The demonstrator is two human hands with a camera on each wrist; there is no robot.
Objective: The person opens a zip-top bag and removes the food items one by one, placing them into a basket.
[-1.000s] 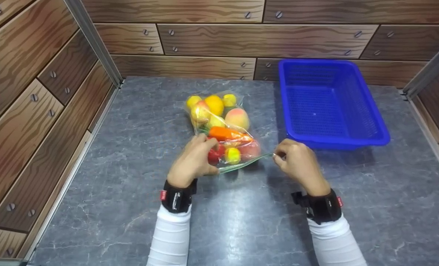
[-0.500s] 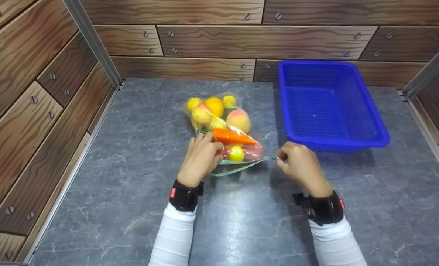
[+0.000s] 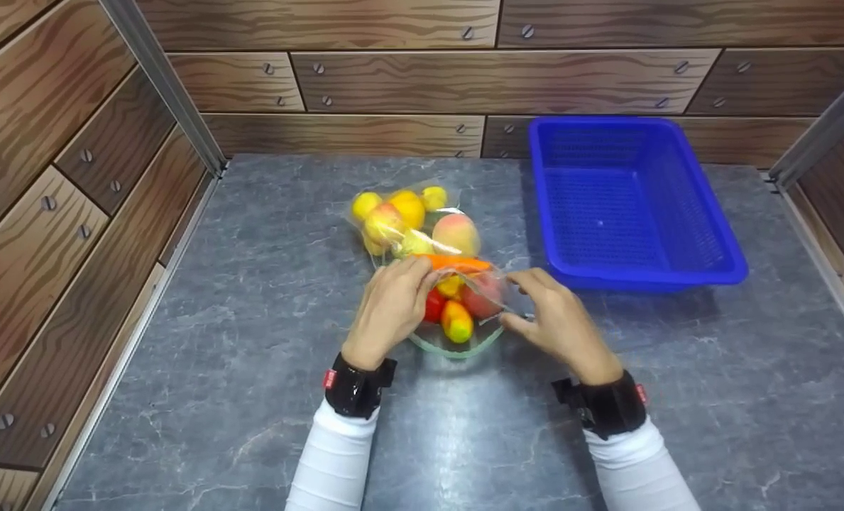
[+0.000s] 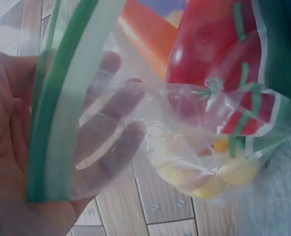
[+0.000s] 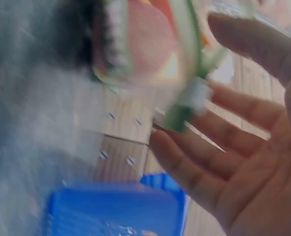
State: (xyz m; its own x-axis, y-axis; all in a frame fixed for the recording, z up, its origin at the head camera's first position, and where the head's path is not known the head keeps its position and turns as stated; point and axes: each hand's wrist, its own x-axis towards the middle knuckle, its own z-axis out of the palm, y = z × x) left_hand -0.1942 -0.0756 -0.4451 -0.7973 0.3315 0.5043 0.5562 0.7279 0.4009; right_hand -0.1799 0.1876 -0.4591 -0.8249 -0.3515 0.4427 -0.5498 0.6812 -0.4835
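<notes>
A clear zip bag (image 3: 457,353) with a green-edged mouth lies on the table, its mouth gaping toward me. Inside are a carrot (image 3: 468,265), a peach (image 3: 456,234), an orange (image 3: 409,207), a yellow-and-red fruit (image 3: 457,323) near the mouth and several other pieces of produce. My left hand (image 3: 391,305) holds the bag at the left of its mouth; in the left wrist view its fingers (image 4: 121,152) show through the plastic. My right hand (image 3: 560,323) is at the mouth's right end, fingers spread. In the blurred right wrist view, the green strip lies close to those fingers.
A blue plastic basket (image 3: 599,213) stands at the back right, beyond my right hand. Wood-patterned walls (image 3: 393,81) enclose the grey marbled table (image 3: 251,397) at the back and sides.
The bag's mouth has gone from nearly flat to gaping. My left hand has moved right along the bag; my right hand has loosened its pinch on the corner and moved slightly left.
</notes>
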